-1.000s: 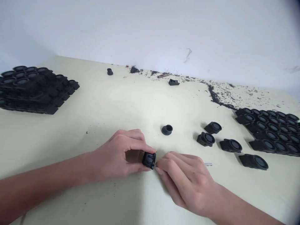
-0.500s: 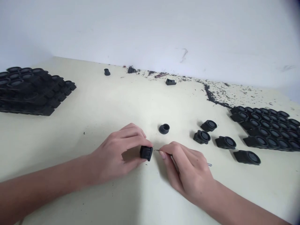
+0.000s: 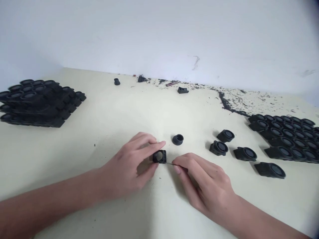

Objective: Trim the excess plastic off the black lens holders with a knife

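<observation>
A small black part [image 3: 159,156] with a round opening facing up sits between the thumb and fingers of my left hand [image 3: 139,161]. The index finger of that hand is stretched over its far side. My right hand [image 3: 204,179] pinches a thin metal blade-like tool [image 3: 169,163], whose tip meets the near right edge of the part. Most of the tool's handle is hidden by my fingers. Just beyond the hands, a round black collar-shaped piece [image 3: 177,139] stands on the pale table [image 3: 99,113].
Stacked black parts [image 3: 40,103] stand at the left, with rows of similar ones [image 3: 289,132] at the right. Several loose ones, including one at the front [image 3: 270,170], lie nearer. Black shavings [image 3: 226,103], a reddish stick [image 3: 172,83] and two small pieces lie near the wall.
The held part has turned so its round opening faces up. My left index finger has lifted and straightened, and the tool tip now touches the part. The view has shifted slightly.
</observation>
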A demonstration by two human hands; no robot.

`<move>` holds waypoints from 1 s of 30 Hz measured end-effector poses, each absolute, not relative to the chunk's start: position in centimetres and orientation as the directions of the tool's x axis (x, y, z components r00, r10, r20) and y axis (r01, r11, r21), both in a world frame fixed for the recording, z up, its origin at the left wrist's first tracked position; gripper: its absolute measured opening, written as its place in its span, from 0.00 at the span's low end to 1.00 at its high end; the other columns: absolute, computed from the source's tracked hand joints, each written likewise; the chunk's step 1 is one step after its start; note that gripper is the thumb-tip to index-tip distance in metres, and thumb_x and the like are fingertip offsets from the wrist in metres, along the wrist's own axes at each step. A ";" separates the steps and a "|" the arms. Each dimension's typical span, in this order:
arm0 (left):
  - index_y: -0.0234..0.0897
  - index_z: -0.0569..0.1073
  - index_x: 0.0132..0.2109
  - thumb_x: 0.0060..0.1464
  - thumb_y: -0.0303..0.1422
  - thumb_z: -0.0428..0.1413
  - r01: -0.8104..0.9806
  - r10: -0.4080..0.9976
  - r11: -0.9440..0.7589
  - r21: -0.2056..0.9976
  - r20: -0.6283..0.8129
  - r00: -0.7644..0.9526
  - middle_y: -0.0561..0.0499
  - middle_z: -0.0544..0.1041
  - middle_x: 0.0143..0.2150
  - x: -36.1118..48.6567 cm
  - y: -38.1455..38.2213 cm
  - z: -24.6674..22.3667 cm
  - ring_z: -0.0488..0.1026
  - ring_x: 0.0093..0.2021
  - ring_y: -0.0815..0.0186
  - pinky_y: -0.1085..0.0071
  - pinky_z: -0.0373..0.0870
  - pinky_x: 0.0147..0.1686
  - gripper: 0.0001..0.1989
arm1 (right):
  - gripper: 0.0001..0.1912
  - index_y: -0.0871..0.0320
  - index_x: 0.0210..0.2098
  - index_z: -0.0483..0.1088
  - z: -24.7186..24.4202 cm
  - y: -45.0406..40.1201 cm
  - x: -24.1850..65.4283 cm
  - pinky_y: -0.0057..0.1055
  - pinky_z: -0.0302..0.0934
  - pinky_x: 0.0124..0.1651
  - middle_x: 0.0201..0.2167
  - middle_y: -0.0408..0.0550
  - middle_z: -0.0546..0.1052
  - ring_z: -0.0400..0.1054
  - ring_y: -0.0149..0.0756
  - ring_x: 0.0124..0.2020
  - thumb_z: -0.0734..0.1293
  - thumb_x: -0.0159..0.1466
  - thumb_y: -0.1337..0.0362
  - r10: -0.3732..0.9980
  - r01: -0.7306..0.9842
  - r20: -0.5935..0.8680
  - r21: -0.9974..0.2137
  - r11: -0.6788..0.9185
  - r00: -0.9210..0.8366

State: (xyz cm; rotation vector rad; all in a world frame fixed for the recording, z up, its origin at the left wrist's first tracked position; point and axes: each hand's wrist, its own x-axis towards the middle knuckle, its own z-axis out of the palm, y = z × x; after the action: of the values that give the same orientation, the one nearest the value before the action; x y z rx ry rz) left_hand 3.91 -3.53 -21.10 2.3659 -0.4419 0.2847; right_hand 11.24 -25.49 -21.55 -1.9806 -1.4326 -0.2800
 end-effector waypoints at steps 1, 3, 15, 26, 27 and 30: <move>0.35 0.66 0.62 0.59 0.24 0.53 -0.382 -0.242 -0.694 0.610 0.302 0.922 0.47 0.70 0.53 3.9 -3.6 -21.0 0.64 0.56 0.67 0.69 0.65 0.59 0.24 | 0.07 0.64 0.42 0.67 -21.6 -25.6 11.3 0.27 0.54 0.31 0.30 0.46 0.68 0.57 0.26 0.29 0.63 0.66 0.77 0.766 0.916 0.536 -0.365 -0.168 0.355; 0.34 0.66 0.62 0.58 0.24 0.53 -0.374 -0.251 -0.693 0.616 0.280 0.927 0.47 0.71 0.52 3.9 -3.6 -20.9 0.64 0.57 0.67 0.68 0.63 0.61 0.24 | 0.08 0.63 0.43 0.67 -21.7 -25.7 11.4 0.28 0.54 0.32 0.30 0.46 0.69 0.58 0.26 0.30 0.64 0.65 0.77 0.769 0.926 0.537 -0.327 -0.189 0.347; 0.37 0.74 0.46 0.60 0.38 0.60 -0.364 -0.309 -0.623 0.693 0.209 0.928 0.52 0.73 0.43 4.1 -3.4 -20.7 0.67 0.48 0.67 0.66 0.62 0.54 0.11 | 0.06 0.60 0.43 0.68 -21.8 -25.7 11.6 0.28 0.50 0.29 0.26 0.43 0.65 0.55 0.26 0.27 0.64 0.67 0.73 0.828 0.908 0.445 -0.383 -0.167 0.340; 0.39 0.73 0.45 0.56 0.36 0.63 -0.279 -0.300 -0.603 0.747 0.112 0.947 0.56 0.72 0.42 4.1 -3.4 -20.5 0.65 0.46 0.69 0.68 0.61 0.52 0.12 | 0.05 0.62 0.39 0.66 -21.6 -25.6 11.2 0.29 0.47 0.28 0.25 0.43 0.63 0.51 0.28 0.26 0.62 0.66 0.75 0.867 0.910 0.411 -0.399 -0.107 0.283; 0.39 0.73 0.45 0.56 0.36 0.63 -0.276 -0.304 -0.600 0.750 0.106 0.947 0.56 0.72 0.42 4.1 -3.4 -20.5 0.65 0.46 0.69 0.68 0.61 0.52 0.12 | 0.04 0.62 0.39 0.66 -21.7 -25.6 11.2 0.29 0.47 0.27 0.25 0.43 0.63 0.52 0.28 0.26 0.62 0.67 0.75 0.859 0.905 0.405 -0.403 -0.140 0.314; 0.40 0.73 0.45 0.55 0.36 0.63 -0.263 -0.294 -0.606 0.751 0.095 0.951 0.56 0.72 0.42 4.1 -3.4 -20.4 0.65 0.47 0.69 0.69 0.61 0.52 0.12 | 0.03 0.61 0.38 0.65 -21.7 -25.7 11.4 0.29 0.48 0.28 0.26 0.43 0.64 0.54 0.26 0.26 0.62 0.67 0.74 0.814 0.875 0.411 -0.428 -0.224 0.410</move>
State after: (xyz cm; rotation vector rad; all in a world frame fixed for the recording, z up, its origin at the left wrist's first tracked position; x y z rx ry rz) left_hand 4.13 -3.39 -20.39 2.2501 -0.3902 -0.0476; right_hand 11.42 -25.68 -21.69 -2.0636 -1.4303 -0.1306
